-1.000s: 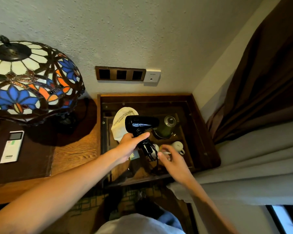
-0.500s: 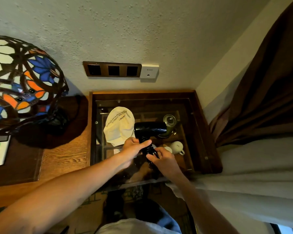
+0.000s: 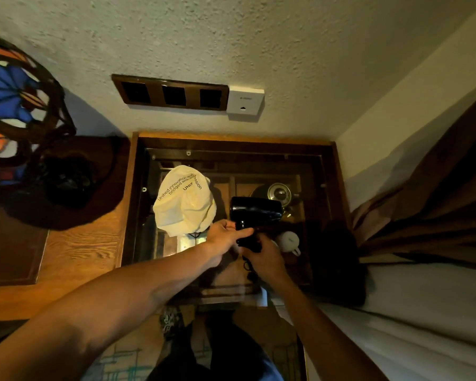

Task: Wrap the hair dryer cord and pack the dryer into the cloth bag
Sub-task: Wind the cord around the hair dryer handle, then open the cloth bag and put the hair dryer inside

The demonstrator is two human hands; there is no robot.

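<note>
Hair dryer (image 3: 256, 211) handle is gripped by left hand (image 3: 224, 237) while right hand (image 3: 264, 259) pinches cord (image 3: 248, 266) against it. Wrapping looks underway; next, finish winding, then reach left for cloth bag (image 3: 184, 204).

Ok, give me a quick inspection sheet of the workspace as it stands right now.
Surface: glass-topped wooden table against the wall; wooden desk beside it.
Job's things: black dryer held above the glass; cream bag lying left of it, dryer not in it.
Clutter: white cup and metal-lidded pot, apparently under the glass.
Grips: left hand holds the dryer handle; right hand closed at the handle's base, on the cord.
Cables: black cord loops below the right hand; wrap state unclear.
Surroundings: stained-glass lamp, wall sockets, brown curtain, white bedding.
</note>
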